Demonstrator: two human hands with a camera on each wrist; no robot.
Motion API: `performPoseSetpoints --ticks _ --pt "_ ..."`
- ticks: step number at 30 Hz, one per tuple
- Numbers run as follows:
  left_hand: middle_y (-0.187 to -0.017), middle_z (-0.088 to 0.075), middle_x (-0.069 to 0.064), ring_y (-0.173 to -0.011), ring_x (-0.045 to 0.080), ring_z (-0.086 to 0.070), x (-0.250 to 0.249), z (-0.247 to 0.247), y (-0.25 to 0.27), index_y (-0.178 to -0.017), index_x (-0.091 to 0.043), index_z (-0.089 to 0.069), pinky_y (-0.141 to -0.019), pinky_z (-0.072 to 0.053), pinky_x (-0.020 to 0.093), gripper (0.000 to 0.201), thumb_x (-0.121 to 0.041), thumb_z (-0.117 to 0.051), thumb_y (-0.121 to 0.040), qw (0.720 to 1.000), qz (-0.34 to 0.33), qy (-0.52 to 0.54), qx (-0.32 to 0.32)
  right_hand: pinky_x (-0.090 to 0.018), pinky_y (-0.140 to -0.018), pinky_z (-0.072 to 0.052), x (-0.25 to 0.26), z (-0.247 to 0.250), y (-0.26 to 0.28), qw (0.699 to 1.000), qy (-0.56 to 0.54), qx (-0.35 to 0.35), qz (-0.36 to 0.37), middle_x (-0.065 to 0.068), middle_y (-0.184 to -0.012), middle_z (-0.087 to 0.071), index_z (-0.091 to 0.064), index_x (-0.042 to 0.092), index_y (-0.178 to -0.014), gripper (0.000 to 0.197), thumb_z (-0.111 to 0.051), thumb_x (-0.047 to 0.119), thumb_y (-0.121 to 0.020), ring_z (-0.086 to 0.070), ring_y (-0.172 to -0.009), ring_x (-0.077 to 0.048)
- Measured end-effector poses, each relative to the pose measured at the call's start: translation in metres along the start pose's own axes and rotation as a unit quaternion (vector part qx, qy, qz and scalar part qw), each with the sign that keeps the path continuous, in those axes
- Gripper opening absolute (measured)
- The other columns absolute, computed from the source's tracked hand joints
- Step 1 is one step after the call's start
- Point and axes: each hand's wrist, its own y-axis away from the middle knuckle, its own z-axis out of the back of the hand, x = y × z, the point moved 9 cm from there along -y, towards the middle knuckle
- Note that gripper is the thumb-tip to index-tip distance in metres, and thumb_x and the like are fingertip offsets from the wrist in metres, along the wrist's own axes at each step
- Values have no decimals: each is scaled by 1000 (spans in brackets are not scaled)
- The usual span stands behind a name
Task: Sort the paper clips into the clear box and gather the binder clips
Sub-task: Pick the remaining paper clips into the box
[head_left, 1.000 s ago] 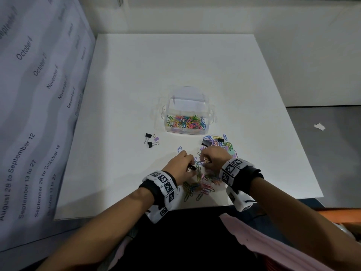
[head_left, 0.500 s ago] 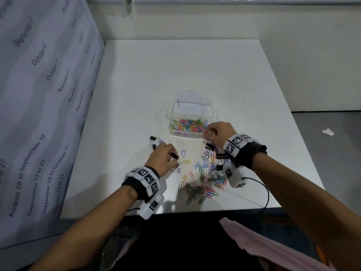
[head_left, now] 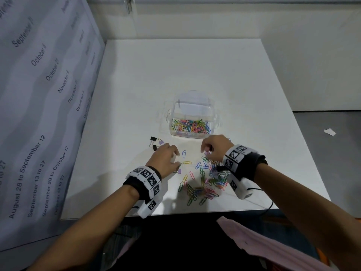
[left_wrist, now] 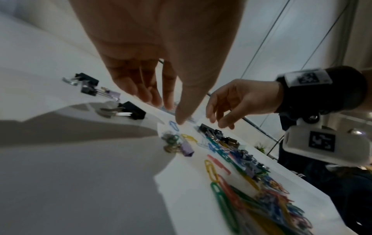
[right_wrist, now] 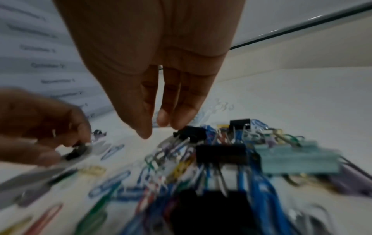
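Observation:
The clear box [head_left: 192, 132] stands mid-table, holding many coloured paper clips. Left of it lies a small group of black and lilac binder clips [head_left: 156, 142], seen closer as binder clips [left_wrist: 112, 98]. My left hand [head_left: 173, 159] hovers just right of them, fingers straight and holding nothing; in its own view the left hand [left_wrist: 173, 111] points at the table. My right hand [head_left: 207, 149] hangs over the mixed pile [head_left: 205, 182], fingers loose and empty. In the right wrist view the right hand [right_wrist: 159, 127] is just above a black binder clip [right_wrist: 191, 133].
A lone lilac binder clip [head_left: 178, 170] lies under my left hand. Loose paper clips are scattered between the hands. A printed calendar sheet [head_left: 39, 114] walls the table's left side. The table's front edge [head_left: 175, 213] is close to the pile.
My left hand carried a black binder clip left to the binder clip group and let it go. My right hand came back from the box's front to the pile.

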Motion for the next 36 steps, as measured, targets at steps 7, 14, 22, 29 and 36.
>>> performPoseSetpoints --ticks 7,14,22,29,36 --pt "-89 -50 1 -77 17 -52 -21 -37 12 -97 -11 -61 -78 -47 31 15 -16 -63 -83 990 -72 -39 119 -28 -79 -40 -23 -10 0 998 14 -27 -47 -13 -119 -47 -56 10 -119 33 -51 6 -87 -55 -103 -32" --pt "-93 -55 3 -79 18 -53 -18 -31 16 -99 -13 -61 -77 -45 28 17 -14 -59 -83 990 -81 -45 108 -30 -85 -43 -37 6 -7 994 -10 -64 -91 -14 -115 -51 -60 13 -114 29 -53 8 -86 -55 -102 -29" --pt "-99 -52 3 -85 17 -50 -3 -31 23 -107 -13 -63 -78 -37 21 21 -12 -56 -87 989 -94 -50 103 -27 -76 -44 -13 2 4 999 -24 -38 -27 0 -93 -49 -63 16 -101 30 -56 4 -75 -51 -78 -15" --pt "-91 -49 -2 -91 17 -57 13 1 20 -99 -12 -64 -82 -43 24 18 -13 -61 -81 997 -65 -16 31 -31 -78 -44 18 -44 7 996 38 86 16 -5 -112 -39 -45 17 -126 56 -65 12 -74 -48 -92 -22" --pt "-89 -48 -1 -87 17 -50 16 1 18 -98 -12 -63 -85 -45 28 20 -11 -58 -79 998 -48 -45 24 -29 -76 -39 35 -45 -4 999 0 42 35 0 -102 -40 -52 18 -119 42 -56 11 -78 -47 -91 -20"
